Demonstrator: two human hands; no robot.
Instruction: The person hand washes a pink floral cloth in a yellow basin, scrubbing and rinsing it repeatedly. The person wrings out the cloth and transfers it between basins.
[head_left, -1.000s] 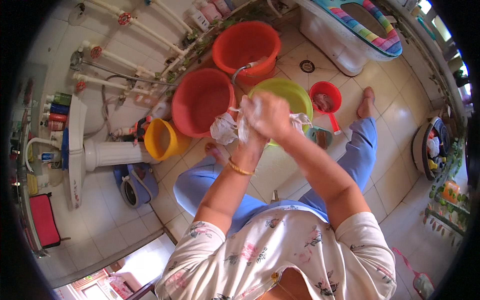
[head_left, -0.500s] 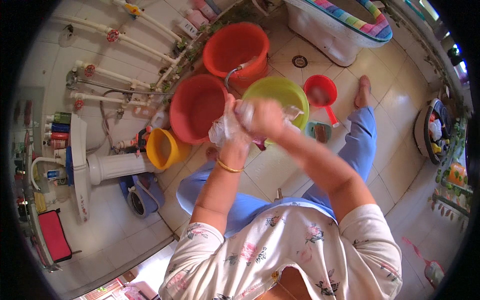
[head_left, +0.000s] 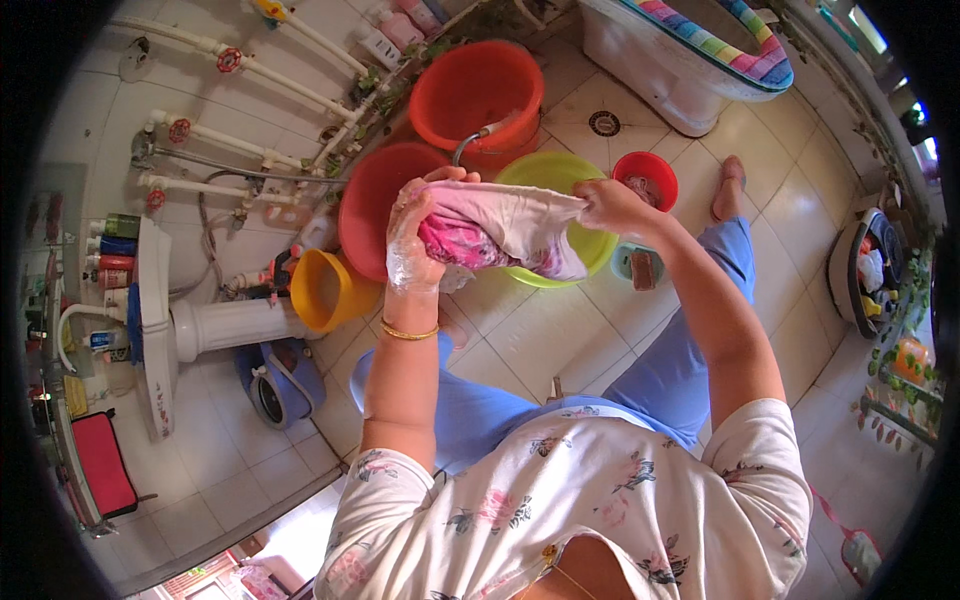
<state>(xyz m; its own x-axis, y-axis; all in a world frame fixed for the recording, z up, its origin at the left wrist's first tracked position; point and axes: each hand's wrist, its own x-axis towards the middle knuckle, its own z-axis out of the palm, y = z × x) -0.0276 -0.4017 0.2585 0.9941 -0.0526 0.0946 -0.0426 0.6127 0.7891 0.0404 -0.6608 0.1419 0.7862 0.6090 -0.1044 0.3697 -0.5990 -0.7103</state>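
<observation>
A wet pink-and-white cloth (head_left: 515,225), darker pink with a pattern on one part, is stretched between my hands above the basins. My left hand (head_left: 410,235), with suds on its palm and wrist, grips the bunched end of it. At the other end, my right hand (head_left: 608,205) pinches a pale corner in its closed fingers. Directly beneath the cloth stands a yellow-green basin (head_left: 598,255), partly covered by it. A red basin (head_left: 365,215) is just beyond my left hand. Behind my right hand sits a red dipper (head_left: 648,170), its handle hidden.
An orange-red bucket (head_left: 475,85) with a hose stands at the back. A yellow bucket (head_left: 330,295) is by the white sink pedestal (head_left: 235,335). A teal dish (head_left: 625,262) with a brown block lies right of the green basin. The toilet (head_left: 650,75) is far right.
My hands were close together, blurred, around the bunched cloth. Now they are apart: the right has moved right, pulling the cloth out flat, and the left has shifted left.
</observation>
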